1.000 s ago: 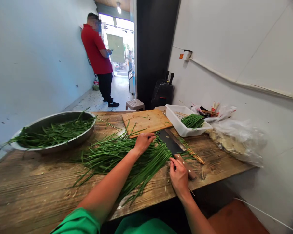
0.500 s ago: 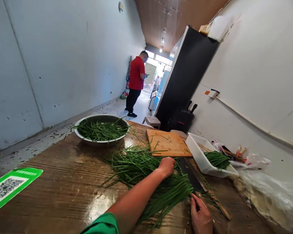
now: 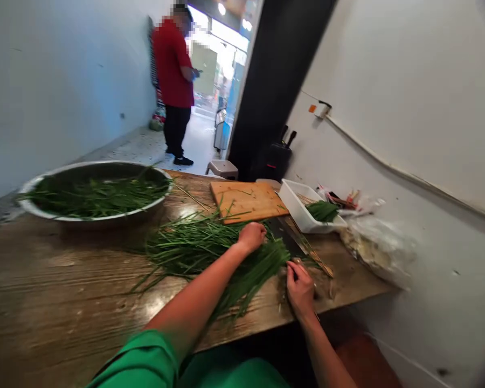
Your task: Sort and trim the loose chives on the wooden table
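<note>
On the table a pile of long green chives (image 3: 189,240) lies under my left forearm, and a flat row of chives (image 3: 258,275) fans out toward me. My left hand (image 3: 253,237) is closed at the far end of this row, its fingertips among the stalks and partly hidden. At the row's near end my right hand (image 3: 300,283) pinches thumb and forefinger on what looks like the tip of a thin bamboo skewer, mostly covered by the chives. Dark flat metal, perhaps a blade (image 3: 288,241), lies just beyond the row.
A metal basin (image 3: 38,207) of chives stands at left. Behind the pile is a wooden cutting board (image 3: 253,199). A white plastic container (image 3: 297,207) holds a green bundle, with loose bamboo skewers (image 3: 321,264) nearby and a plastic bag (image 3: 380,250) at right. A person in red (image 3: 173,64) stands beyond.
My view has shifted and tilted down, bringing my lap and right forearm into sight. Both hands keep about the same places at the chive row.
</note>
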Demonstrator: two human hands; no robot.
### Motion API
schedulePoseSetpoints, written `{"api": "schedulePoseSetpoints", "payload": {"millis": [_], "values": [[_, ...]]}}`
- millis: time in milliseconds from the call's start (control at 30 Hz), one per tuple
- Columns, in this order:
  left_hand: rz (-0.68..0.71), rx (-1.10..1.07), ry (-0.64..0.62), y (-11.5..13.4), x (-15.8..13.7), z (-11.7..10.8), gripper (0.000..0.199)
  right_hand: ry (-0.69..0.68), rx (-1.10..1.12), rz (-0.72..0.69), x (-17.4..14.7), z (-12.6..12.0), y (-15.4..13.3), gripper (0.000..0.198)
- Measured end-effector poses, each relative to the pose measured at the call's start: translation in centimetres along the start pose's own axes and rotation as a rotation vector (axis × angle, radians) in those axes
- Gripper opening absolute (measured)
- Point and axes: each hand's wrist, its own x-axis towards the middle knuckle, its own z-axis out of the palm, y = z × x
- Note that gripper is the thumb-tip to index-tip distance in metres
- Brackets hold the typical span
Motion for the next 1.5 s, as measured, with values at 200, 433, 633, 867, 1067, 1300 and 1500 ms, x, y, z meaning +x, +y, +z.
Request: {"api": "schedulePoseSetpoints", "payload": {"millis": [200,433,633,867,1067,1300,1500], "values": [[0.086,0.005,0.023,0.3,0.6,-0.2,0.029,-0.015,-0.017,0.051,0.3,-0.2,-0.6,0.029],[0.047,-0.109,0.015,0.8,0.3,0.2,0.022,-0.035,-0.016,0.101,0.2,-0.1,-0.7,0.029],[0.035,-0.214,0.020,0.7,0.4,0.6,0.018,-0.032,-0.002,0.094,0.2,-0.2,-0.8,0.029],[0.013,-0.284,0.019,0.6,0.4,0.6,0.017,-0.044,-0.021,0.084,0.2,-0.1,-0.7,0.029],[-0.002,-0.315,0.009,0.4,0.5,0.7,0.017,-0.043,-0.017,0.082,0.2,0.0,-0.5,0.029],[0.016,-0.246,0.017,0.6,0.3,0.5,0.017,-0.036,-0.039,0.071,0.1,-0.1,-0.7,0.030],[0.173,-0.108,-0.060,1.6,-0.2,0.2,0.021,-0.022,-0.034,0.082,0.1,0.0,-0.5,0.030]]}}
